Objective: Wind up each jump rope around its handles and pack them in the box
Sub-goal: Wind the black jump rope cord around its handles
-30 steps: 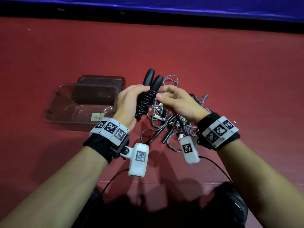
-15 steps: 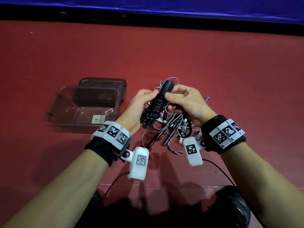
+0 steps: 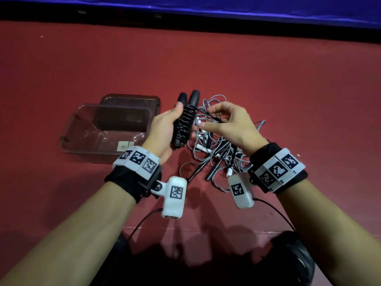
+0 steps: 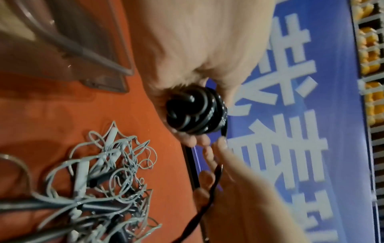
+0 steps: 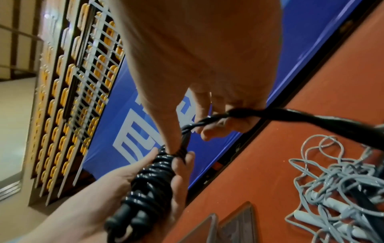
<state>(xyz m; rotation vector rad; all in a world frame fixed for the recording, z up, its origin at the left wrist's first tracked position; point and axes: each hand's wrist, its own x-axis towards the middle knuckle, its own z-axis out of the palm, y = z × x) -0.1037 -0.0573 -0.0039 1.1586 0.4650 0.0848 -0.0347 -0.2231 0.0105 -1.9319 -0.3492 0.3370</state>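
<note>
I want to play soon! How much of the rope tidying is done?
Not much yet. The box has no rope inside. The left hand grips the black rope, mostly coiled round its handles, while the right hand holds the last loose bit. The grey ropes lie in a tangled heap.

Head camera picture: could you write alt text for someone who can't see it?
A person's left hand grips two black handles wrapped in black rope, while the right hand pulls the loose rope end. Behind lie tangled grey ropes and a clear box.
</note>
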